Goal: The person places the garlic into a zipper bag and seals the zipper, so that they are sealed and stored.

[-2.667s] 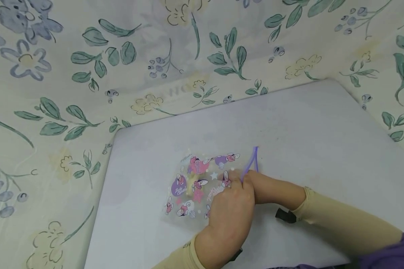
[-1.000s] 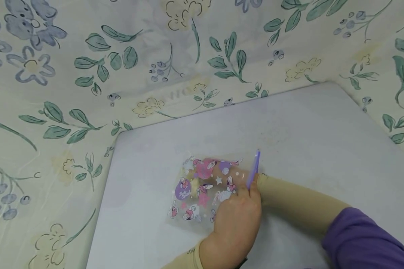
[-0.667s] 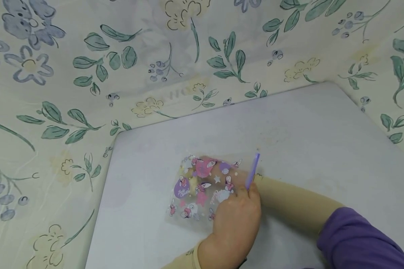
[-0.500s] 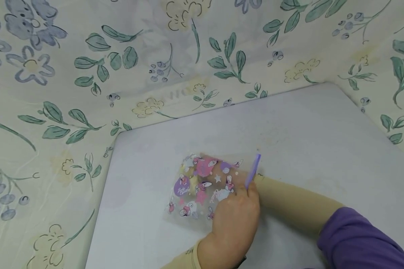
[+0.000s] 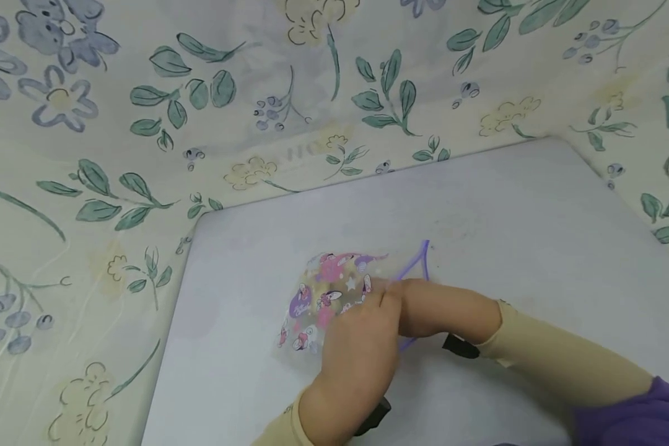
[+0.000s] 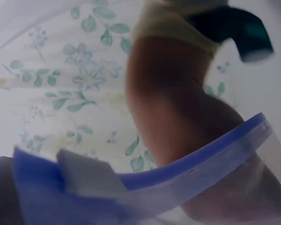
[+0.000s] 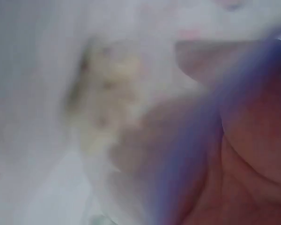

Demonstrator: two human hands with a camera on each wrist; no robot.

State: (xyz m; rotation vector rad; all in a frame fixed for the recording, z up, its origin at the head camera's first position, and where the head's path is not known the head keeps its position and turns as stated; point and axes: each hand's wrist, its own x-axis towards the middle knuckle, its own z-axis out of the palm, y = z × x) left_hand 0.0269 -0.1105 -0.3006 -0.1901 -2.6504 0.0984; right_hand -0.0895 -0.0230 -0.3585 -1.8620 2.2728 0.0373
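A clear zip pouch (image 5: 330,296) with pink and purple cartoon prints lies on the table, its purple zip edge (image 5: 415,263) spread apart on the right side. My left hand (image 5: 362,353) pinches the near side of that edge. Through the opening reaches my right hand (image 5: 446,310), its fingers inside the pouch. In the right wrist view the right fingers (image 7: 136,150) look loose, apart from a blurred yellowish thing (image 7: 107,89) within the pouch; its kind is unclear. A whitish slider (image 6: 91,176) sits on the purple zip in the left wrist view.
The pale table (image 5: 240,272) extends round the pouch, ending against a floral-patterned cover (image 5: 201,136) at the back and sides. Dark wrist-worn pieces (image 5: 461,347) sit under both wrists.
Half a second ago my right hand was in the pouch up to the sleeve; it has drawn back rightward, baring its back and wrist. My left hand has shifted slightly left, and the opening is wider.
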